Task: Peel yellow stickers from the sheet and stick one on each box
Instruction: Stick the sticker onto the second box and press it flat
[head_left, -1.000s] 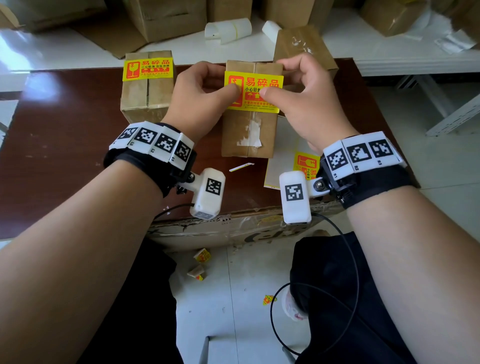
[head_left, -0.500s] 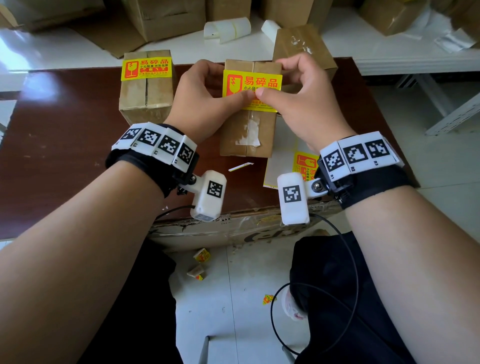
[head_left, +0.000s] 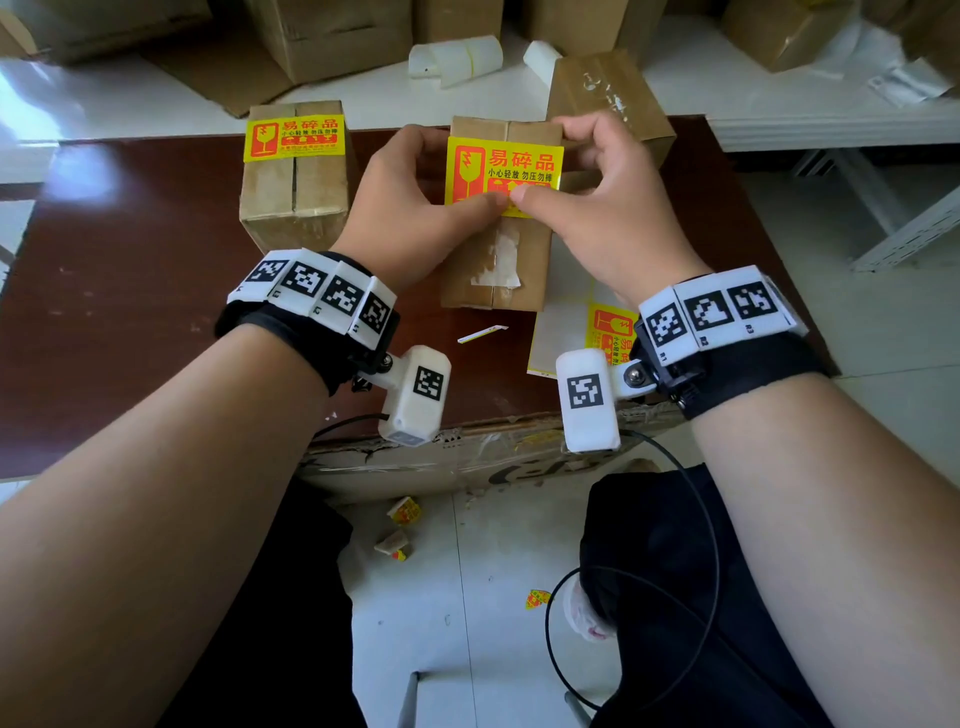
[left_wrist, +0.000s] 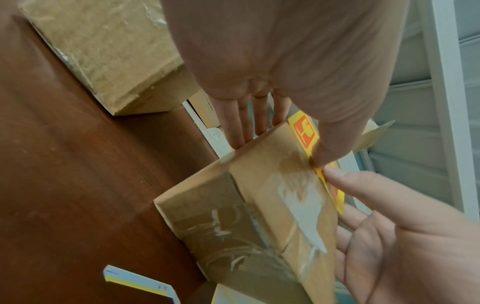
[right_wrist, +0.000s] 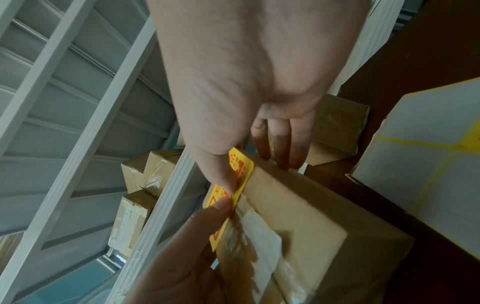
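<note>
A taped cardboard box (head_left: 496, 270) lies mid-table. A yellow fragile sticker (head_left: 504, 166) lies across its far end. My left hand (head_left: 410, 208) and right hand (head_left: 602, 213) grip that end, fingers over the far edge. Both thumbs meet and press on the sticker's near edge. The left wrist view has my left thumb on the sticker (left_wrist: 305, 131) and fingers behind the box (left_wrist: 246, 216). The right wrist view shows the same on the sticker (right_wrist: 240, 164). A second box (head_left: 293, 202) at left carries its own sticker (head_left: 294, 136). The sticker sheet (head_left: 561, 322) lies under my right wrist.
A third brown box (head_left: 613, 88) stands just behind my right hand, bare on top. A small paper strip (head_left: 483, 332) lies on the brown table (head_left: 130, 312). More cartons and white rolls (head_left: 457, 57) sit on the white shelf behind. Scraps litter the floor.
The sticker has slid toward the box's far end and now lies flatter. Both thumbs have come together at the middle of its near edge.
</note>
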